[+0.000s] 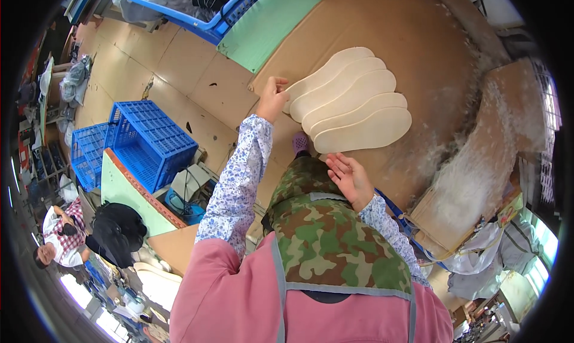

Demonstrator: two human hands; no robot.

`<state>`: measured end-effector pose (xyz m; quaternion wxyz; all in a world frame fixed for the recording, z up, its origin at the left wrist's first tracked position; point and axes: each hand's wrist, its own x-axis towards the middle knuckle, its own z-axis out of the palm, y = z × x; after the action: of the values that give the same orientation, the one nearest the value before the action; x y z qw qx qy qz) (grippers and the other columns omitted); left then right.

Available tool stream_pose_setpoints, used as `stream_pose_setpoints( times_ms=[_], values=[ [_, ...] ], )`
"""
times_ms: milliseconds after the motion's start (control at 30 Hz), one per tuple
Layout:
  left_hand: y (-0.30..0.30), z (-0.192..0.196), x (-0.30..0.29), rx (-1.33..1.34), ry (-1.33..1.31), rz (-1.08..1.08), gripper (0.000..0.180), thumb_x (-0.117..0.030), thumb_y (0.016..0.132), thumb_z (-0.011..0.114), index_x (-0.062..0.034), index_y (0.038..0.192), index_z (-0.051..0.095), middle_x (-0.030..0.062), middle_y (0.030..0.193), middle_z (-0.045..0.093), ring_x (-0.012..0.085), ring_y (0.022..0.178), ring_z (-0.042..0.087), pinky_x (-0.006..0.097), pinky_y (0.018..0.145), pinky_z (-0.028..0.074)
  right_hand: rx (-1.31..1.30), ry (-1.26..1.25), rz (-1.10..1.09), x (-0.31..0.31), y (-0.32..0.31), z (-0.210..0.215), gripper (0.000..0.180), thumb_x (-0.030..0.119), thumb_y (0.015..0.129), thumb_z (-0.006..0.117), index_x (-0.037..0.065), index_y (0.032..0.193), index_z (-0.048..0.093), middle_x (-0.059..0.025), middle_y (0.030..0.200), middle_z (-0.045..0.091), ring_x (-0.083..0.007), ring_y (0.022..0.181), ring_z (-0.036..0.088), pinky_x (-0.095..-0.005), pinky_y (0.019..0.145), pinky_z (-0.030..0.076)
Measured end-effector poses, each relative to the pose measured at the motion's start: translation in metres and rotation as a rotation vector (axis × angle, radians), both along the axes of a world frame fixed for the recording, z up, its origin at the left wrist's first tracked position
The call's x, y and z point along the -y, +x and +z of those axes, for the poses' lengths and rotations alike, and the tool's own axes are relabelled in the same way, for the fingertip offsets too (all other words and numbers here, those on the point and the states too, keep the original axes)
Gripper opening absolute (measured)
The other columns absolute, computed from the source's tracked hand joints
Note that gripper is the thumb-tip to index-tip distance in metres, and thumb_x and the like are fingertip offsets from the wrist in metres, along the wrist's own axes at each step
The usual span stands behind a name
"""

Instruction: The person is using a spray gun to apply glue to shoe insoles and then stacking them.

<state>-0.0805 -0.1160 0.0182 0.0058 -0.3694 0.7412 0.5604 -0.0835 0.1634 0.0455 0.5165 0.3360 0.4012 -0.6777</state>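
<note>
Several cream shoe insoles (363, 129) lie overlapped in a fan on a brown board-topped table (430, 62). My left hand (273, 98) is at the narrow end of the farthest insole (332, 68), its fingers curled and pinched at that edge. Just below the nearest insole, my right hand (351, 180) is turned palm up with its fingers apart, holding nothing. Floral sleeves cover both forearms, and a camouflage apron (335, 241) covers my front.
Pale fluff coats the table's right side and a cardboard piece (472, 170). A blue crate (209, 26) with bagged things stands at the far left beside a green board (263, 35). Blue crates (149, 143) are stacked on the left. Another person (60, 235) is at lower left.
</note>
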Motion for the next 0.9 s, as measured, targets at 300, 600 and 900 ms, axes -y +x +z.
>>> stream_pose_setpoints(
  times_ms=[300, 600, 900],
  values=[
    [0.032, 0.008, -0.049, -0.209, 0.736, 0.389, 0.053, 0.007, 0.070, 0.046, -0.0036, 0.122, 0.038, 0.0111, 0.114, 0.049, 0.0230, 0.101, 0.053, 0.037, 0.080, 0.049, 0.003, 0.066, -0.074, -0.003, 0.011, -0.004, 0.029, 0.023, 0.085, 0.058, 0.007, 0.109, 0.055, -0.0062, 0.113, 0.057, -0.0195, 0.103, 0.054, -0.0336, 0.085, 0.043],
    [0.079, 0.051, -0.141, -0.489, 0.947, 0.715, 0.051, 0.008, 0.066, 0.047, -0.0061, 0.115, 0.042, 0.0115, 0.104, 0.053, 0.0247, 0.093, 0.057, 0.039, 0.072, 0.053, -0.002, -0.430, -0.158, -0.073, -0.014, 0.002, 0.043, 0.021, 0.084, 0.050, 0.003, 0.123, 0.046, -0.0114, 0.129, 0.049, -0.0249, 0.120, 0.044, -0.0449, 0.100, 0.036],
    [0.121, 0.060, -0.262, -0.660, 0.883, 0.986, 0.050, 0.002, 0.071, 0.049, -0.0099, 0.119, 0.041, 0.0066, 0.101, 0.052, 0.0161, 0.085, 0.057, 0.033, 0.068, 0.053, -0.099, -0.486, 0.094, -0.126, -0.053, 0.004, 0.059, 0.011, 0.079, 0.044, -0.002, 0.135, 0.033, -0.0194, 0.140, 0.035, -0.0352, 0.131, 0.031, -0.0537, 0.108, 0.025]
  ],
)
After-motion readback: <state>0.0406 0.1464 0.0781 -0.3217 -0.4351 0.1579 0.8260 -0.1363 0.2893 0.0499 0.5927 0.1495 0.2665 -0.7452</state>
